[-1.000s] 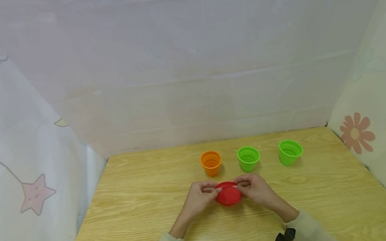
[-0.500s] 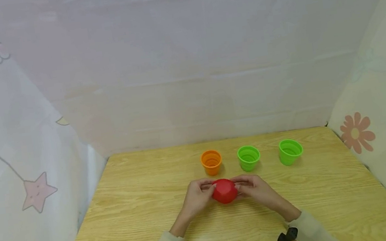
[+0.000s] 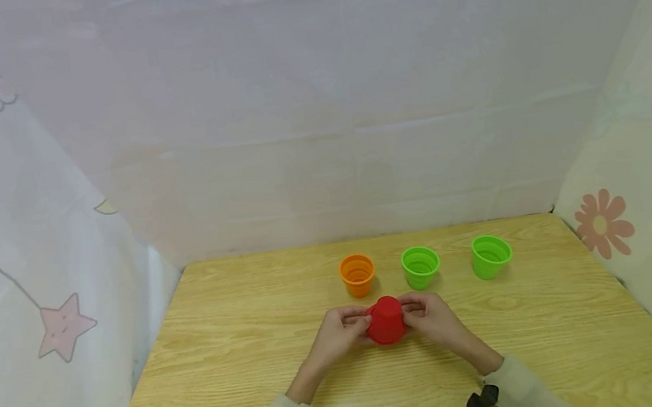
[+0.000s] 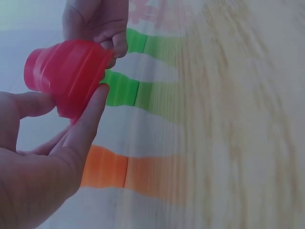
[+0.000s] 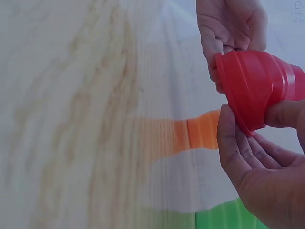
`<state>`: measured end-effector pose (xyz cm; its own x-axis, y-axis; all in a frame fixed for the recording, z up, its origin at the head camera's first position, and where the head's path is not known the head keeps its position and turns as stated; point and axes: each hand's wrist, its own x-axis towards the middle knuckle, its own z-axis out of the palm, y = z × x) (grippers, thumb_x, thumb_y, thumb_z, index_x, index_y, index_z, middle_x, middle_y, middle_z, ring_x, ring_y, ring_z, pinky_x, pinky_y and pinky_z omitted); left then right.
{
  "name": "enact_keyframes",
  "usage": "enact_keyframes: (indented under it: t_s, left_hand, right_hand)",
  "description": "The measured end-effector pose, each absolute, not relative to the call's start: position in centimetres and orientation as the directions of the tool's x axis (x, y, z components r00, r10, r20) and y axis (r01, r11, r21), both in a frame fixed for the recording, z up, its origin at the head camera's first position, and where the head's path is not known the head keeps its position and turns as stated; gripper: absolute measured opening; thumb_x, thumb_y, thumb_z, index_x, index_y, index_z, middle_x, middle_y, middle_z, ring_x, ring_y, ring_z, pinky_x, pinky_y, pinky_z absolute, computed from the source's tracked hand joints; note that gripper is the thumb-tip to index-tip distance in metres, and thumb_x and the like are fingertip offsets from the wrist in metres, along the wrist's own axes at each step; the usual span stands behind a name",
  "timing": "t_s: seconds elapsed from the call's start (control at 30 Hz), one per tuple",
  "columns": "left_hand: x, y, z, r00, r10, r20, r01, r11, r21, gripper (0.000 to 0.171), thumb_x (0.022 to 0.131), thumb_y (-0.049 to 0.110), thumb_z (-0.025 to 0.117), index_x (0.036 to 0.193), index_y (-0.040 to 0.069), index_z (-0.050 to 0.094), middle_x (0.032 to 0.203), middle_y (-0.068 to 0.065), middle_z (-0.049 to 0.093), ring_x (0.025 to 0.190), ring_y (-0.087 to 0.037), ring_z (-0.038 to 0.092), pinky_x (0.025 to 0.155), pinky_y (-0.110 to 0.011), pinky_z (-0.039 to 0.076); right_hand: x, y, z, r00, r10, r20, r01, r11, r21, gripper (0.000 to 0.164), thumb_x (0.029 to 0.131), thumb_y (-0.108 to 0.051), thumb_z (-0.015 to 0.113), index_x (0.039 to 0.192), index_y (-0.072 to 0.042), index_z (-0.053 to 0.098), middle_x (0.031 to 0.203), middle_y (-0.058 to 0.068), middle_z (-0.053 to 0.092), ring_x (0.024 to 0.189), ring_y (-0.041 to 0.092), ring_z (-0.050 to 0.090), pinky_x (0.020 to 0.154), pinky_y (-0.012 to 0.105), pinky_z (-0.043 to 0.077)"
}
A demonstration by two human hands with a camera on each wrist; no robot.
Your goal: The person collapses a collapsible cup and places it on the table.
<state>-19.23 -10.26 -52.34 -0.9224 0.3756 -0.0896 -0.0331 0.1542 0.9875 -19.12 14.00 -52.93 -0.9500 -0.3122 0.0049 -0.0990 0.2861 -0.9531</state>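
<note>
A red collapsible cup [image 3: 387,321] is held between both hands above the table, its narrow base up and its wide rim down. My left hand [image 3: 338,332] pinches its left side, thumb on the wall and fingers at the rim. On the opposite side my right hand [image 3: 434,321] grips it the same way. In the left wrist view the stepped wall of the red cup [image 4: 71,71] is drawn out, with a dent near the thumb. The right wrist view shows the thumb pressing into the wall of the red cup [image 5: 255,86].
Behind the hands an orange cup [image 3: 357,275], a green cup [image 3: 420,267] and another green cup [image 3: 491,256] stand upright in a row on the wooden table [image 3: 243,324]. A pale cloth [image 3: 316,129] hangs behind the table's far edge, with printed cloth at both sides.
The red cup has gone from flat to a drawn-out shape, its base now rising between the hands. Both hands have stayed nearly in place on it. The other cups have not moved.
</note>
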Motion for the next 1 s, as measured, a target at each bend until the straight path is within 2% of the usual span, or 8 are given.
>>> enact_keyframes:
  t_s: [0.3,0.4,0.53,0.73,1.0]
  left_hand:
    - [-19.2,-10.0,-52.2,-0.943,0.310,-0.120,-0.071,0.163,0.984,0.031,0.099,0.004,0.062,0.125,-0.011,0.068,0.109,-0.022,0.078,0.089,-0.016,0.076,0.083,-0.044,0.068]
    - [-19.3,-9.8,-52.3,-0.954,0.275,-0.120,-0.069,0.187,0.980,0.032,0.098,0.002,0.061,0.127,-0.011,0.068,0.109,-0.021,0.078,0.089,-0.015,0.075,0.082,-0.040,0.068]
    - [-19.5,-9.7,-52.4,-0.962,0.247,-0.114,-0.063,0.205,0.977,0.033,0.096,0.000,0.061,0.126,-0.011,0.069,0.105,-0.019,0.077,0.085,-0.013,0.073,0.080,-0.038,0.068]
    - [-19.3,-9.4,-52.6,-0.957,0.270,-0.108,-0.055,0.199,0.978,0.031,0.096,-0.001,0.060,0.124,-0.011,0.069,0.098,-0.015,0.077,0.079,-0.011,0.072,0.075,-0.037,0.068]
    - [-19.0,-9.1,-52.5,-0.947,0.303,-0.111,-0.062,0.168,0.984,0.032,0.099,0.002,0.061,0.127,-0.013,0.067,0.111,-0.024,0.078,0.090,-0.015,0.076,0.081,-0.040,0.068]
  right_hand:
    - [-19.4,14.4,-53.6,-0.941,-0.324,-0.092,0.043,0.157,-0.987,0.039,0.104,-0.009,0.063,0.139,0.008,0.060,0.128,0.026,0.072,0.105,0.018,0.075,0.087,0.034,0.066]
    - [-19.4,14.7,-53.8,-0.932,-0.345,-0.112,0.072,0.129,-0.989,0.047,0.102,-0.015,0.068,0.143,0.006,0.058,0.132,0.025,0.070,0.108,0.019,0.075,0.091,0.032,0.066]
    - [-19.4,14.9,-53.8,-0.929,-0.358,-0.090,0.041,0.141,-0.989,0.054,0.099,-0.019,0.074,0.143,0.006,0.056,0.132,0.025,0.069,0.111,0.021,0.074,0.091,0.025,0.064]
    - [-19.4,14.6,-53.9,-0.946,-0.316,-0.066,0.015,0.161,-0.987,0.046,0.097,-0.008,0.073,0.138,0.008,0.060,0.124,0.026,0.071,0.104,0.020,0.075,0.085,0.020,0.063]
    - [-19.6,14.6,-53.8,-0.954,-0.295,-0.054,-0.001,0.183,-0.983,0.040,0.097,-0.003,0.071,0.135,0.005,0.064,0.123,0.025,0.072,0.101,0.018,0.075,0.084,0.021,0.063]
